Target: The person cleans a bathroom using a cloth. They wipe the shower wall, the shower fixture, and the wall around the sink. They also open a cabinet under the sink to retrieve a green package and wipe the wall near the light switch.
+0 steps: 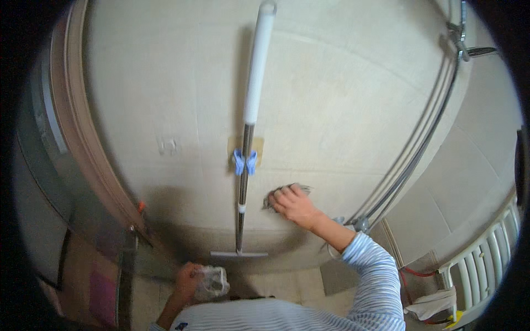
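My right hand [292, 205] is pressed over a dark grey scrubbing pad [304, 188] against the beige wall tiles. Only the pad's edges show around my fingers, so its exact material is unclear. Low in front of my body, my left hand [188, 279] grips a clear plastic container [213, 283] by its side; what it holds cannot be made out. Just left of my right hand, a squeegee [241, 219] with a white grip hangs upright on the wall. A blue clip holder [239, 162] on a yellowish backing clasps its pole.
A small clear adhesive hook [169, 146] is on the wall at left. Beyond it runs a brown door frame [89, 136]. Pipes [414, 153] climb the corner at right, above a white slatted radiator [476, 269] and a pale cloth [432, 304]. Floor tiles [277, 285] lie below.
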`<action>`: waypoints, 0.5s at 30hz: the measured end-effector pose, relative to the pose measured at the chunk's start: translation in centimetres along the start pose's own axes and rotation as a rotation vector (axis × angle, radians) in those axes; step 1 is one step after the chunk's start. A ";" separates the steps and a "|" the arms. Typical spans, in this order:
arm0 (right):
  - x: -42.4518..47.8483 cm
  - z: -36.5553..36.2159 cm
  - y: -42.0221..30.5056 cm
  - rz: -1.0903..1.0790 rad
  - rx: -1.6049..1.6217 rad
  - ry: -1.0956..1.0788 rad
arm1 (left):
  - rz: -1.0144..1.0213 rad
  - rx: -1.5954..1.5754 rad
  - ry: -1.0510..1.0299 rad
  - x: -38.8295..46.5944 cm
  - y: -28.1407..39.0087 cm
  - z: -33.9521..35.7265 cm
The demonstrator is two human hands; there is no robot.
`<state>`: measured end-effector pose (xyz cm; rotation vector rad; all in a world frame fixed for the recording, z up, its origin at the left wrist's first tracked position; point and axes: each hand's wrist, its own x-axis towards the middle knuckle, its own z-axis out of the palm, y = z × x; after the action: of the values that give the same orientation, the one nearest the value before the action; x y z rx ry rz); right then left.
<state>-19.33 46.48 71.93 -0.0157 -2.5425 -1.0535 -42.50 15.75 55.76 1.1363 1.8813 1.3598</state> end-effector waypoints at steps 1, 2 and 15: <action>1.4 -1.5 1.6 0.072 0.029 0.066 | -0.046 -0.075 -0.021 0.1 -0.4 -0.3; 3.7 -3.5 4.1 0.159 0.092 0.198 | -0.025 -0.092 -0.006 -0.2 -1.8 -0.9; 17.6 -21.5 26.2 0.602 -0.443 0.868 | -0.063 -0.123 0.052 0.4 -0.1 -0.8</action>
<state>-24.06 48.26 109.75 -0.3400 -1.3724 -1.0327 -43.37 15.66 55.98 0.9820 1.8258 1.4611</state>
